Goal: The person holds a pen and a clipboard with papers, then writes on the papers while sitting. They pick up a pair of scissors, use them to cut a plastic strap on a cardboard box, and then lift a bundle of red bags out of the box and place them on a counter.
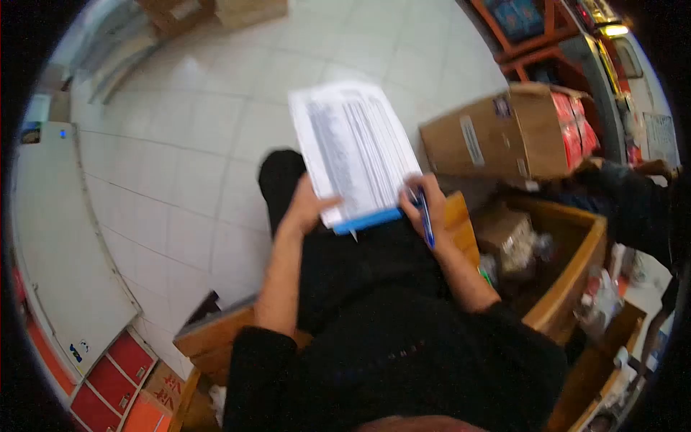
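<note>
A stack of printed sheets (356,151) with table-like columns lies over a blue clipboard or folder (368,220) above my lap. My left hand (311,205) grips the papers at their lower left edge, thumb on top. At the lower right corner my right hand (425,201) holds a blue pen (427,219), its fingers closed around it beside the sheets. The print is too blurred to read.
An open cardboard box (475,140) with red packets stands at the right. Below it, a wooden drawer (561,299) holds packages. A white cabinet top (68,245) with red drawers is at the left, and tiled floor (173,173) lies ahead.
</note>
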Motion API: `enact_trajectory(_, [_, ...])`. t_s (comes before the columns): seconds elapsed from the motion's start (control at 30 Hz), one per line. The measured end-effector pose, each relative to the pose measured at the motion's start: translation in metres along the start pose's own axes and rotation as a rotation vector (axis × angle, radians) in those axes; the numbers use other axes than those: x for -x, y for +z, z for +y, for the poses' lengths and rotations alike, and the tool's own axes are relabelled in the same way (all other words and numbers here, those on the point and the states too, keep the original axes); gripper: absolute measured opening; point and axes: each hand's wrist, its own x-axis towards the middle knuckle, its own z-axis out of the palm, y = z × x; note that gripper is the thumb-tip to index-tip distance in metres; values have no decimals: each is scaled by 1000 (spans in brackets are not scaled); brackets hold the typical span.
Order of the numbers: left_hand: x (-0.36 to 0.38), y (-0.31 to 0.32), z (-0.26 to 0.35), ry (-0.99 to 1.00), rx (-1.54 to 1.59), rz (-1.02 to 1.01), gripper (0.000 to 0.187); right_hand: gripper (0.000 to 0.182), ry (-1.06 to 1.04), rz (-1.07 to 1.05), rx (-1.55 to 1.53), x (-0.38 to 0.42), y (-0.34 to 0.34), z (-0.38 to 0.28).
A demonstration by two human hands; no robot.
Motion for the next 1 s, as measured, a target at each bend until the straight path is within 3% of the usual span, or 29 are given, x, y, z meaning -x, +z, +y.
enact_trajectory(0.1, [-2,1,3,202,-299,58,79,23,-68,55,-26,2,3,5])
enact_trajectory(0.13, [-10,-3,-17,250,-104,48,74,21,-109,72,4,-3,3,2])
enact_trajectory(0.17, [-5,1,-7,124,104,-46,68,19,-96,96,-46,-7,3,-5])
enact_trajectory(0.23, [-5,1,-1,101,113,-81,62,19,-169,117,-93,-15,2,-11])
enact_trajectory(0.47, [-5,0,-3,110,114,-88,65,18,-84,56,-69,-11,-2,-13])
enact_trajectory(1.0, [-2,1,1,97,112,-106,67,16,-149,96,-55,-12,0,-12])
